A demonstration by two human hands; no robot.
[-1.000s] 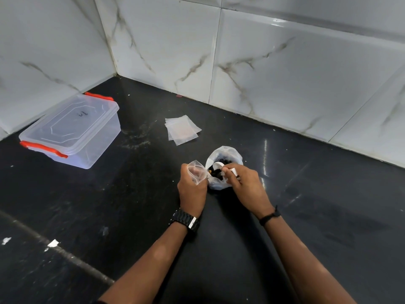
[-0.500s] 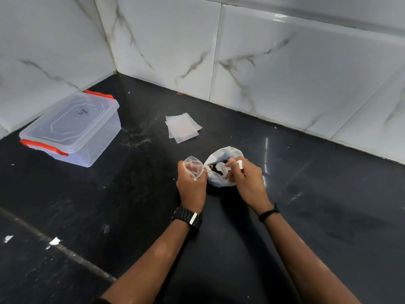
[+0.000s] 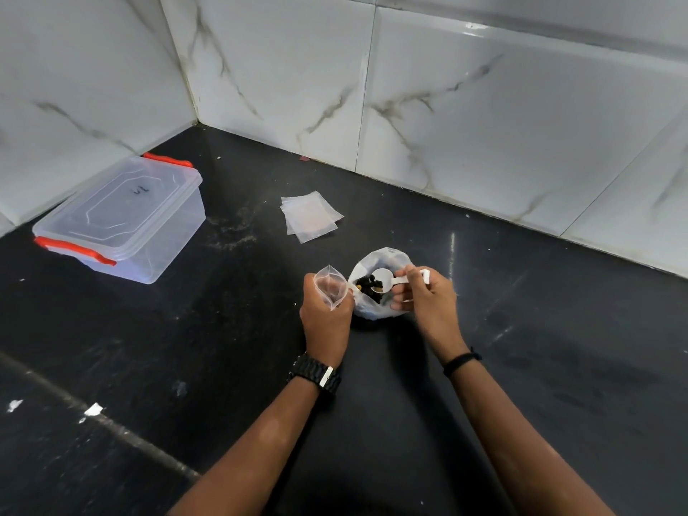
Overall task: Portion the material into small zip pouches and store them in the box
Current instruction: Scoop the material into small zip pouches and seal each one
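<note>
My left hand point(image 3: 325, 322) grips a small clear zip pouch point(image 3: 330, 285), its mouth held open and nothing visible inside. Just right of it sits a white plastic bag point(image 3: 376, 309) of dark material point(image 3: 368, 285) on the black counter. My right hand point(image 3: 428, 299) pinches the handle of a white scoop point(image 3: 387, 279), whose bowl sits over the dark material in the bag's mouth. A stack of flat spare pouches point(image 3: 311, 216) lies behind the bag. The clear box point(image 3: 123, 221) with red clips stands at the far left, lid on.
White marble-look tiled walls point(image 3: 484, 124) close off the back and left of the black counter point(image 3: 223, 348). A few white specks point(image 3: 93, 408) lie near the front left.
My right hand has lifted the scoop's bowl up into view at the bag's mouth. The left hand keeps the pouch open beside the bag.
</note>
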